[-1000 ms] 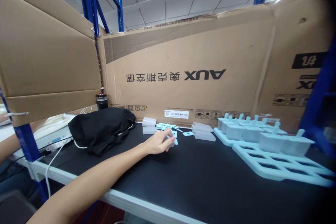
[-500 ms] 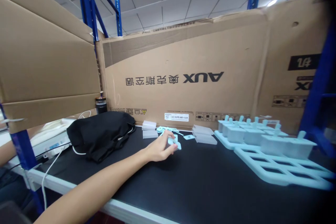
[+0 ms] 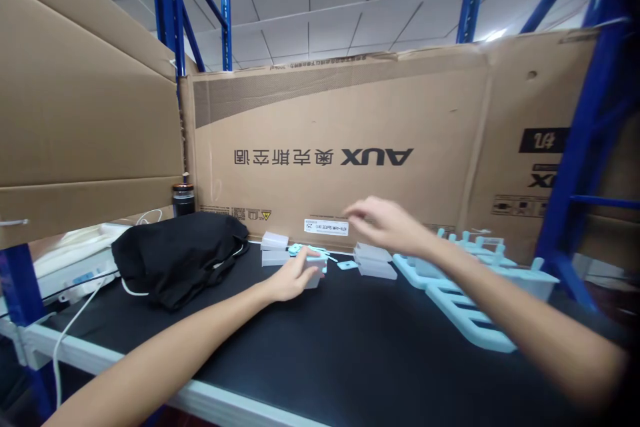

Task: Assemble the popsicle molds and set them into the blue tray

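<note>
My left hand point(image 3: 291, 278) is closed on a translucent ice pop mould cup point(image 3: 313, 278) with a light blue lid on its top, just over the black table mat. Its fingers hide part of the cup. My right hand point(image 3: 383, 221) is raised in the air in front of the cardboard, a little blurred, its fingers loosely stretched out to the left with nothing seen in them. Behind the left hand lies a pile of light blue lids and sticks point(image 3: 300, 250). A single flat blue lid point(image 3: 347, 265) lies to the right of the pile.
Translucent cups lie stacked on the left point(image 3: 275, 250) and right point(image 3: 374, 260) of the pile. A light blue mould rack point(image 3: 467, 320) with several filled slots stands at right, partly behind my right forearm. A black cloth bag point(image 3: 183, 257) lies left. Cardboard point(image 3: 320, 113) walls the back.
My right hand has come into view from the right. The blue lid that my left hand held alone now sits on a cup in that hand. The view has shifted slightly rightward.
</note>
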`<state>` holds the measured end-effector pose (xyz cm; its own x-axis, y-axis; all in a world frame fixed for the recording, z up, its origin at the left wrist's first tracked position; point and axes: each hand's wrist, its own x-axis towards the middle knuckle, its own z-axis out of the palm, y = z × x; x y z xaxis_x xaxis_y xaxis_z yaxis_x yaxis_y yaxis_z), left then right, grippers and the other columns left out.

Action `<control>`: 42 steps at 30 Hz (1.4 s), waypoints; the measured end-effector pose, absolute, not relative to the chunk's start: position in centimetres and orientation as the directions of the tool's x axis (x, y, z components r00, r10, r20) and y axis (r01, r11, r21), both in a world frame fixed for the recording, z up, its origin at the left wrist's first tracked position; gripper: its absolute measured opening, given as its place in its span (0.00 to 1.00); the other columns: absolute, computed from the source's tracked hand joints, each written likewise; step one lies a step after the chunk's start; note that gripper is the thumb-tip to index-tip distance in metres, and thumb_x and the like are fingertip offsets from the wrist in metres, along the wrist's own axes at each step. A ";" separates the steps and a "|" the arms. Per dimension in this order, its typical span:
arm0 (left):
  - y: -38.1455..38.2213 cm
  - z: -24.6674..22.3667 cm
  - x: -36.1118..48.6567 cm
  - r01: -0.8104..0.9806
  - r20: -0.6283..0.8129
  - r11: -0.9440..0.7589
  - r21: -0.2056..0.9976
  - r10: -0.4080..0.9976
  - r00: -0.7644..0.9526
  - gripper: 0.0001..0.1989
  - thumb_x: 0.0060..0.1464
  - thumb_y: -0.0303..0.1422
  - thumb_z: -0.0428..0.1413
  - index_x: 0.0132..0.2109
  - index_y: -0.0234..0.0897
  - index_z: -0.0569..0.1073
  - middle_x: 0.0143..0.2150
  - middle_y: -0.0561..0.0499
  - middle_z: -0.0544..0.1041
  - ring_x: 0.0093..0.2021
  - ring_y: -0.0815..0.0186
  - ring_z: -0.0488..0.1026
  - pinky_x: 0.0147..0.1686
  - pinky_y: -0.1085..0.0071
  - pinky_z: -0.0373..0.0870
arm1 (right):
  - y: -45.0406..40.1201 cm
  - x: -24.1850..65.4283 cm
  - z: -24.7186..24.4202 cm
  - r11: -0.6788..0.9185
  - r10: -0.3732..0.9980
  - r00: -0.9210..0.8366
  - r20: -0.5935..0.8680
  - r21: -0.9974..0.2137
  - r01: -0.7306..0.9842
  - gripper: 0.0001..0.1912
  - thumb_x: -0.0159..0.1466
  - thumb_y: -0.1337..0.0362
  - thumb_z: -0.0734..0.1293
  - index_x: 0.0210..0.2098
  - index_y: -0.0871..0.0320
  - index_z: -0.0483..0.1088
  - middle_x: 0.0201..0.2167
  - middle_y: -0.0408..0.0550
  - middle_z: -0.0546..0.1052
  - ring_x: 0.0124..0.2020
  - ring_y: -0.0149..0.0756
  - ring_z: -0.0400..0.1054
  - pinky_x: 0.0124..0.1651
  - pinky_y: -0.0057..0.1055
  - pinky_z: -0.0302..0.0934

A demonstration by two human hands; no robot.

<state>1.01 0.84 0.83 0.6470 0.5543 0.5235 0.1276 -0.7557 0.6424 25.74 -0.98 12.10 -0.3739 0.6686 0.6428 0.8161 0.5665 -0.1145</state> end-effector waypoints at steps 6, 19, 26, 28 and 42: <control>2.6 0.7 -0.6 0.133 0.526 -0.713 0.689 0.617 0.585 0.12 0.60 0.36 0.49 0.47 0.38 0.56 0.49 0.41 0.73 0.44 0.63 0.75 0.46 0.61 0.68 | 4.2 23.5 4.9 0.437 0.870 -0.479 0.116 0.271 0.858 0.13 0.52 0.70 0.65 0.37 0.58 0.74 0.37 0.56 0.76 0.46 0.48 0.66 0.48 0.40 0.55; 2.1 1.0 -1.0 0.247 0.568 -0.748 0.615 0.639 0.519 0.22 0.51 0.34 0.58 0.48 0.38 0.56 0.39 0.52 0.71 0.37 0.67 0.71 0.41 0.67 0.67 | 9.9 20.7 3.5 0.327 0.932 -0.338 0.132 0.094 0.940 0.18 0.45 0.70 0.67 0.38 0.63 0.71 0.37 0.56 0.75 0.41 0.43 0.69 0.37 0.29 0.59; 1.6 1.4 -0.9 0.292 0.539 -0.844 0.450 0.517 0.665 0.24 0.49 0.34 0.59 0.53 0.40 0.62 0.47 0.47 0.69 0.46 0.60 0.68 0.47 0.62 0.64 | 7.9 22.5 7.2 0.331 0.937 -0.316 0.149 -0.087 0.940 0.06 0.45 0.68 0.67 0.24 0.60 0.69 0.23 0.48 0.74 0.31 0.40 0.70 0.33 0.29 0.60; 1.7 1.4 -0.9 0.330 0.532 -0.856 0.399 0.509 0.677 0.22 0.47 0.36 0.59 0.50 0.38 0.64 0.47 0.45 0.68 0.47 0.57 0.66 0.49 0.60 0.64 | 6.3 22.4 8.2 0.343 0.932 -0.313 0.182 -0.166 0.925 0.06 0.52 0.65 0.63 0.30 0.60 0.68 0.24 0.48 0.74 0.29 0.36 0.70 0.32 0.28 0.61; 2.0 0.7 -0.6 0.273 0.573 -0.791 0.548 0.592 0.567 0.23 0.49 0.36 0.58 0.49 0.37 0.57 0.43 0.48 0.67 0.44 0.60 0.67 0.44 0.63 0.65 | 0.4 16.7 5.8 0.576 0.817 -0.364 0.447 -0.617 0.536 0.08 0.56 0.62 0.62 0.34 0.58 0.63 0.27 0.43 0.70 0.28 0.31 0.66 0.31 0.29 0.62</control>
<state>-0.58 2.03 0.67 0.5670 0.5922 0.5726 0.2727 -0.7909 0.5478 16.69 0.39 5.82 -0.3643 0.8171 0.4468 0.5357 0.5763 -0.6172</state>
